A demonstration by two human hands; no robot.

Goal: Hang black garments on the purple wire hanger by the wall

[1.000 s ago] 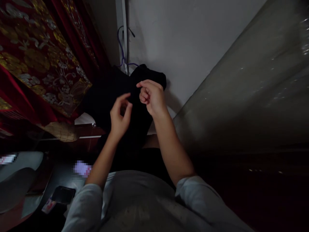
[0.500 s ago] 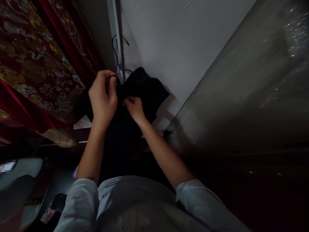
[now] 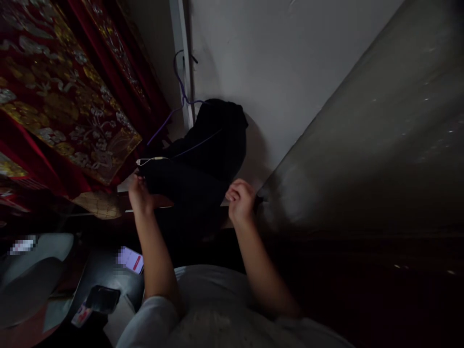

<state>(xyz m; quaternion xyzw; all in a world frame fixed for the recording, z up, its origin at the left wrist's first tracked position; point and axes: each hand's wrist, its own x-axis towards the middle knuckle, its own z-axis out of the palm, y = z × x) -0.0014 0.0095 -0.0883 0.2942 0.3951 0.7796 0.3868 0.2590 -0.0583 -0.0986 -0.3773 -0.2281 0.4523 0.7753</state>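
A black garment (image 3: pixel 203 154) hangs on a purple hanger (image 3: pixel 181 89) against the white wall (image 3: pixel 275 63). My left hand (image 3: pixel 138 193) is at the garment's lower left edge, fingers closed on the dark cloth. My right hand (image 3: pixel 239 200) is curled at the garment's lower right side, and what it grips is lost in the dark. A thin white cord (image 3: pixel 152 159) lies across the upper part of the garment.
A red and gold embroidered curtain (image 3: pixel 54 92) hangs at the left. A glossy grey panel (image 3: pixel 362 145) fills the right. Below left are a lit phone (image 3: pixel 129 258), a dark phone (image 3: pixel 101 299) and a grey rounded object (image 3: pixel 32 275).
Both hands have dropped from the garment's collar near the hanger to its lower edges, left hand to the left side, right hand to the right. The garment now hangs more spread out.
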